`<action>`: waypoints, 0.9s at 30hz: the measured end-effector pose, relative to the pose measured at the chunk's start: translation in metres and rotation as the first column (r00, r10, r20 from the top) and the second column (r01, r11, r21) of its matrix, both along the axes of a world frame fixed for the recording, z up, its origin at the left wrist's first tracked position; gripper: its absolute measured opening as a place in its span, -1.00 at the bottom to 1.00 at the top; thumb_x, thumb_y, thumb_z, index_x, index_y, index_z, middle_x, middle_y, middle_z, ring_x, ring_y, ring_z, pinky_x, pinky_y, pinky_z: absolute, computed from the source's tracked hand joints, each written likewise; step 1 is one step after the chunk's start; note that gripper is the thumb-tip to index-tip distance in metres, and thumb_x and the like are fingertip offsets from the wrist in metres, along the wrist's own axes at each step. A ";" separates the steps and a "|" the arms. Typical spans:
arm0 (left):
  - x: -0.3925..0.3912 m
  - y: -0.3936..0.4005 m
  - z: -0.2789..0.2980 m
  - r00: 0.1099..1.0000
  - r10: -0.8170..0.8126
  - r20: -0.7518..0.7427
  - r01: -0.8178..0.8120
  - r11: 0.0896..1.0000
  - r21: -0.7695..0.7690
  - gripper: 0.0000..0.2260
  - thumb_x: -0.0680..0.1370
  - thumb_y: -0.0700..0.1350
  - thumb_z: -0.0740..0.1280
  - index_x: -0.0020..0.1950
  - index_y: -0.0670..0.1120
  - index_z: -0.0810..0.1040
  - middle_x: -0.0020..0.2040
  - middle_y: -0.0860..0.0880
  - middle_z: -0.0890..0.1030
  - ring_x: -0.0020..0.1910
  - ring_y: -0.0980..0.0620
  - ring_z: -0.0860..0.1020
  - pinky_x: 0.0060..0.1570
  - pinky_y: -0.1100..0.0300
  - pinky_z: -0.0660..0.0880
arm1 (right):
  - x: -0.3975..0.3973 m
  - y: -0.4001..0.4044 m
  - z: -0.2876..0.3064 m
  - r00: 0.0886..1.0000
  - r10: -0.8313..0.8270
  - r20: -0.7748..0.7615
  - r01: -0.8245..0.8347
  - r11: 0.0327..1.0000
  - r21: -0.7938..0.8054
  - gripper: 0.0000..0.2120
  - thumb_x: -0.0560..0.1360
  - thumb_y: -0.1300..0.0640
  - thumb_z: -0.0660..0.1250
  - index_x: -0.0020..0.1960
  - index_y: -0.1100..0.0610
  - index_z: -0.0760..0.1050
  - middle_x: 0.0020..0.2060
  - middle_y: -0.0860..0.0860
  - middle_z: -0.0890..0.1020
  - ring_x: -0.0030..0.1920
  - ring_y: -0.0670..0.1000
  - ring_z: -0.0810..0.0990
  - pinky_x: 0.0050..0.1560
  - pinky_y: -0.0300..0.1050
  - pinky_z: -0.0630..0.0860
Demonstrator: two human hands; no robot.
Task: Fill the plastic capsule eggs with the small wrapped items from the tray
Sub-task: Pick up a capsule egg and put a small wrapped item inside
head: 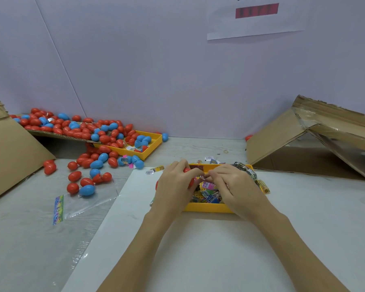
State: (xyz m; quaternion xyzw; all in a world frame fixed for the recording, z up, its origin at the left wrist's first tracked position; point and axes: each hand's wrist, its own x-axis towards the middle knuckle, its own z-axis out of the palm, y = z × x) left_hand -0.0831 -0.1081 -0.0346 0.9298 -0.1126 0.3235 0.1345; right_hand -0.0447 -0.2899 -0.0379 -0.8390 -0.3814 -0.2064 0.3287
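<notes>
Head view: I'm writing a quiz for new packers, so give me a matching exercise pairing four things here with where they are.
Things:
1. red capsule egg
2. near yellow tray
3. clear plastic bag
4. folded cardboard box

Places:
A. far right of the table
B. under both hands
C. in the left hand
D. flat, left of the white sheet

Pairs: 1-C, 2-B, 3-D, 4-A

Pale lilac wall (pixel 156 60), grey table (pixel 19 239)

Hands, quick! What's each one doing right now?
Left hand: grips a red egg.
Right hand: fingers curled, pinching a small wrapped item over the yellow tray.
</notes>
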 end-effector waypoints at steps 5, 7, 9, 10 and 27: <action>0.001 0.006 0.003 0.985 -0.045 0.169 0.055 0.997 -0.055 -0.86 0.41 -0.16 0.60 -0.13 -0.11 0.67 -0.19 -0.11 0.59 -0.23 -0.09 0.52 -0.30 0.13 0.43 | -0.005 0.003 0.008 0.942 0.061 -0.330 0.071 0.925 0.374 -0.57 0.71 -0.12 0.10 0.05 0.04 0.71 -0.14 0.12 0.74 -0.16 -0.03 0.72 -0.01 -0.13 0.62; 0.002 0.007 0.003 0.961 -0.135 0.241 0.146 0.989 -0.028 -0.86 0.42 -0.20 0.59 -0.16 -0.12 0.65 -0.17 -0.11 0.58 -0.21 -0.09 0.52 -0.29 0.06 0.48 | -0.006 0.002 0.015 0.832 0.141 -0.537 0.178 0.849 0.498 -0.57 0.63 -0.23 0.18 0.12 0.06 0.66 -0.07 0.17 0.73 -0.12 0.07 0.75 -0.04 -0.05 0.69; 0.001 0.004 0.003 0.931 -0.231 0.284 0.225 0.973 0.052 -0.89 0.45 -0.23 0.56 -0.16 -0.11 0.65 -0.15 -0.10 0.57 -0.19 -0.07 0.50 -0.24 0.05 0.47 | -0.006 -0.001 0.019 0.678 0.258 -0.688 0.209 0.830 0.518 -0.52 0.51 -0.27 0.30 0.12 0.10 0.66 -0.11 0.11 0.75 -0.12 0.09 0.76 -0.07 -0.06 0.70; 0.001 0.003 0.002 0.918 -0.264 0.295 0.248 0.964 0.093 -0.90 0.46 -0.24 0.55 -0.14 -0.11 0.66 -0.15 -0.10 0.57 -0.18 -0.07 0.50 -0.22 0.06 0.45 | -0.007 -0.002 0.020 0.618 0.294 -0.729 0.196 0.841 0.505 -0.53 0.47 -0.26 0.36 0.08 0.13 0.68 -0.13 0.10 0.75 -0.11 0.10 0.75 -0.08 -0.07 0.69; -0.008 -0.008 0.004 0.854 -0.468 -0.227 0.210 0.709 -0.673 -0.54 0.63 -0.03 0.15 0.52 0.28 0.24 0.06 0.14 0.43 0.00 0.22 0.47 0.07 0.41 0.43 | -0.003 -0.022 0.027 0.462 0.495 -0.736 0.431 0.600 0.674 -0.85 0.51 0.35 0.42 0.08 0.30 0.64 -0.06 0.23 0.73 -0.09 0.11 0.75 -0.15 -0.13 0.68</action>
